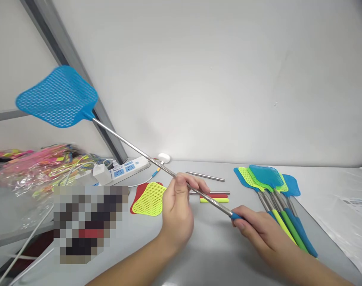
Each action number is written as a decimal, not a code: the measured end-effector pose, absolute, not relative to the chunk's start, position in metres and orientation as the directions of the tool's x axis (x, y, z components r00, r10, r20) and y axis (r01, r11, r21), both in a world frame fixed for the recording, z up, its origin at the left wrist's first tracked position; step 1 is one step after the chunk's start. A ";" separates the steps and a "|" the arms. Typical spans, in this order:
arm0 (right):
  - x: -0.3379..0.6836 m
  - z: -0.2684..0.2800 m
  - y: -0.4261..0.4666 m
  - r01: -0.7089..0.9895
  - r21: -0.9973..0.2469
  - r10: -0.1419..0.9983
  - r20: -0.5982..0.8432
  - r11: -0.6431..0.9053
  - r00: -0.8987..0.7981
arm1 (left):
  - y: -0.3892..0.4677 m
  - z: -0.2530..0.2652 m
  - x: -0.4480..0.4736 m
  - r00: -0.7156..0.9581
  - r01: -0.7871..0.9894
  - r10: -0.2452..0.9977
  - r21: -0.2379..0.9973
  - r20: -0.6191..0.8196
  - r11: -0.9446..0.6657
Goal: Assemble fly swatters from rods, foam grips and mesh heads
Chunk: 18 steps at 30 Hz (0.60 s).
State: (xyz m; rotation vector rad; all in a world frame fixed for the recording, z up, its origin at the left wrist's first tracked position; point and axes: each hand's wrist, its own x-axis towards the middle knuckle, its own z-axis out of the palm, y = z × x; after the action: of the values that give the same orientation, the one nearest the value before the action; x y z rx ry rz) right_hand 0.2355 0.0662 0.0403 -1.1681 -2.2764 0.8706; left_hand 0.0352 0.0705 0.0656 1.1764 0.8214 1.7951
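Note:
A blue fly swatter with a long metal rod slants across the view, its perforated head raised at the upper left. My left hand is closed around the middle of the rod, thumb on top. At the lower end my right hand grips the blue handle, which is mostly hidden in the fingers. Beneath the rod, a yellow-green swatter head overlaps a red swatter head on the table. Behind my left hand lie metal rods, a red handle and a yellow handle.
Several swatters with blue, green and yellow handles lie piled at right. A white power strip with plugs and cables stands at the back left, near plastic-wrapped items. A pixelated patch hides something at lower left. White plastic sheeting covers the right side.

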 end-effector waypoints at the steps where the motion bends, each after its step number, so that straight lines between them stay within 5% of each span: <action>1: 0.238 0.046 0.066 0.564 -0.687 0.824 0.090 0.458 -0.559 | 0.070 0.069 0.036 -0.237 -0.297 0.884 0.836 0.403 -0.461; 10: 0.274 0.100 0.054 0.735 -0.448 0.846 0.101 0.509 -0.524 | 0.060 0.125 0.054 -0.353 -0.522 0.859 0.683 0.371 -0.510; 18: 0.360 0.072 -0.015 0.827 -0.321 0.880 0.278 0.462 -0.384 | 0.034 0.165 0.034 -0.391 -0.669 0.850 0.525 0.353 -0.526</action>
State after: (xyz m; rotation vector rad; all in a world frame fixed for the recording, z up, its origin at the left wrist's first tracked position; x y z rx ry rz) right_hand 0.3601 -0.0153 0.0717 -1.4325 -2.3091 0.1806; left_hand 0.0343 0.0344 0.1646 0.7383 0.3698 2.0164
